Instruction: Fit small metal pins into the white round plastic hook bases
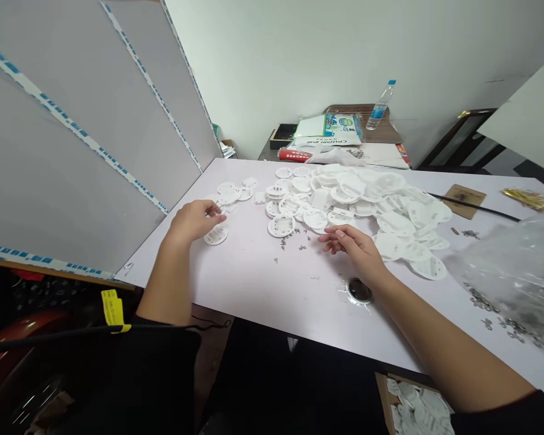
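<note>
My left hand (194, 220) rests on the white table (254, 284) with its fingers curled, pinching something small that I cannot make out, just above a single white round plastic disc (216, 235). My right hand (351, 241) lies on the table with fingers stretched toward the left, holding nothing, beside several tiny metal pieces (294, 244). A big heap of white round plastic discs (367, 199) spreads behind and to the right of it. A smaller group of discs (233, 192) lies beyond the left hand.
Large grey boards (81, 139) lean along the left. A clear plastic bag (517, 266) with small metal parts (503, 317) sits at the right. A round hole (359, 291) is in the table near my right wrist. A water bottle (381, 106) stands on the far desk.
</note>
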`<state>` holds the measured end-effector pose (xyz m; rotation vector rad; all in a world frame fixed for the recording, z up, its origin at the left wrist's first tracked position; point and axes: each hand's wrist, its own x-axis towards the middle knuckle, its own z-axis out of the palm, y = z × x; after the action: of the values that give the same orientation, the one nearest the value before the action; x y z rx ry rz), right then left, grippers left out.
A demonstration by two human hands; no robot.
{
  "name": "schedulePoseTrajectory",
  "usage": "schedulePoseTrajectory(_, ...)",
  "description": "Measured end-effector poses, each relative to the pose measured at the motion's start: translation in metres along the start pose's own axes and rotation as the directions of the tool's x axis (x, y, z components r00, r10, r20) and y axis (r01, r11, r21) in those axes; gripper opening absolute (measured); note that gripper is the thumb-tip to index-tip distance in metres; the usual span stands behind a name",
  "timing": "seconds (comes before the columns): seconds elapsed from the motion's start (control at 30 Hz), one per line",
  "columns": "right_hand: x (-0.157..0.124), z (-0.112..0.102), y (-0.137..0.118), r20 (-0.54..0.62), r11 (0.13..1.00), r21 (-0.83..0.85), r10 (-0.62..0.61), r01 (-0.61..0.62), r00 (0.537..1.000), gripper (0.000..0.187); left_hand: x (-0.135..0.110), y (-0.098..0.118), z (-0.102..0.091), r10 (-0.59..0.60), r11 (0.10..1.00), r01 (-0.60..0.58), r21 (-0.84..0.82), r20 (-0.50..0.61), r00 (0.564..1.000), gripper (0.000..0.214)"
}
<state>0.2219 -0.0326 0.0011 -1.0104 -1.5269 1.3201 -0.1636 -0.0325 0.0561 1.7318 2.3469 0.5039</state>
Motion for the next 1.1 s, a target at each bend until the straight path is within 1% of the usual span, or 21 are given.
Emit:
schedulePoseTrajectory(0.07,0.0,0.0,0.0,0.006,1.0,0.003,-0.002,0.002,1.0,0.038,-0.012,-0.013,0.0,-0.024,0.992,0.016,0.128,0.065,0.998,0.034)
schedulePoseTrajectory(0.17,0.0,0.001,-0.001,0.013,1.0,-0.002,-0.005,0.005,1.0,0.038,-0.028,-0.027,0.013,0.003,0.976,-0.025,0.216,0.103,0.995,0.039)
schedulePoseTrajectory(0.27,0.0,0.003,-0.002,0.002,1.0,-0.007,-0.014,0.014,1.0,0.038,-0.04,-0.034,0.028,0.127,0.97,-0.137,0.202,0.063,0.99,0.033)
schedulePoseTrajectory(0.33,0.001,0.004,-0.002,0.003,1.0,-0.003,-0.023,0.023,1.0,0.038,-0.044,-0.033,0.032,0.191,0.963,-0.189,0.19,0.007,0.982,0.028)
schedulePoseTrajectory(0.4,0.001,0.005,-0.003,0.01,1.0,0.0,-0.027,0.027,1.0,0.039,-0.045,-0.023,0.033,0.249,0.963,-0.235,0.132,-0.101,0.963,0.025)
schedulePoseTrajectory(0.43,0.001,0.005,-0.003,0.023,1.0,-0.005,-0.022,0.022,0.999,0.039,-0.045,-0.015,0.033,0.294,0.955,-0.286,0.074,-0.157,0.943,0.025)
schedulePoseTrajectory(0.47,0.0,0.006,-0.004,0.035,1.0,-0.016,-0.013,0.013,0.999,0.04,-0.045,-0.003,0.034,0.367,0.927,-0.374,0.009,-0.213,0.905,0.024)
schedulePoseTrajectory(0.5,-0.001,0.006,-0.005,0.056,1.0,-0.019,0.002,-0.001,0.998,0.041,-0.044,0.011,0.035,0.465,0.866,-0.495,-0.068,-0.256,0.848,0.022)
schedulePoseTrajectory(0.53,-0.002,0.007,-0.005,0.082,1.0,-0.016,0.017,-0.015,0.997,0.042,-0.044,0.028,0.038,0.561,0.773,-0.615,-0.155,-0.285,0.777,0.021)
schedulePoseTrajectory(0.6,-0.004,0.008,-0.006,0.155,0.999,0.025,0.031,-0.035,0.987,0.049,-0.043,0.065,0.047,0.681,0.582,-0.759,-0.291,-0.335,0.651,0.02)
schedulePoseTrajectory(0.63,-0.005,0.009,-0.006,0.197,0.997,0.062,0.024,-0.037,0.98,0.055,-0.043,0.084,0.053,0.708,0.507,-0.796,-0.33,-0.367,0.603,0.02)
schedulePoseTrajectory(0.7,-0.005,0.01,-0.006,0.241,0.99,0.138,-0.016,-0.018,0.97,0.058,-0.042,0.119,0.065,0.779,0.389,-0.84,-0.378,-0.353,0.519,0.018)
schedulePoseTrajectory(0.73,-0.004,0.01,-0.005,0.226,0.986,0.167,-0.039,0.001,0.973,0.055,-0.04,0.133,0.071,0.808,0.348,-0.847,-0.402,-0.33,0.489,0.018)
schedulePoseTrajectory(0.8,0.0,0.006,-0.003,0.11,0.982,0.181,-0.068,0.047,0.992,0.043,-0.034,0.154,0.08,0.848,0.288,-0.843,-0.455,-0.287,0.445,0.018)
schedulePoseTrajectory(0.83,0.003,0.004,-0.002,0.024,0.984,0.164,-0.067,0.063,0.997,0.039,-0.03,0.159,0.082,0.85,0.288,-0.827,-0.483,-0.269,0.453,0.019)
schedulePoseTrajectory(0.87,0.006,0.0,-0.001,-0.063,0.988,0.139,-0.063,0.071,0.996,0.037,-0.026,0.162,0.084,0.829,0.321,-0.804,-0.501,-0.263,0.494,0.02)
schedulePoseTrajectory(0.9,0.009,-0.004,0.0,-0.134,0.99,0.114,-0.067,0.082,0.989,0.038,-0.021,0.163,0.084,0.797,0.384,-0.773,-0.505,-0.241,0.554,0.02)
schedulePoseTrajectory(0.97,0.014,-0.012,0.002,-0.248,0.995,0.054,-0.072,0.088,0.966,0.036,-0.015,0.16,0.086,0.732,0.567,-0.69,-0.45,-0.11,0.673,0.018)
schedulePoseTrajectory(1.0,0.015,-0.014,0.003,-0.287,0.996,0.019,-0.078,0.087,0.955,0.034,-0.014,0.158,0.087,0.709,0.645,-0.658,-0.389,-0.017,0.705,0.016)
schedulePoseTrajectory(1.03,0.016,-0.016,0.003,-0.316,0.996,-0.017,-0.085,0.085,0.945,0.031,-0.014,0.155,0.088,0.685,0.703,-0.635,-0.32,0.065,0.726,0.014)
schedulePoseTrajectory(1.1,0.017,-0.017,0.003,-0.34,0.993,-0.082,-0.106,0.082,0.934,0.027,-0.017,0.151,0.094,0.636,0.77,-0.609,-0.191,0.151,0.757,0.013)
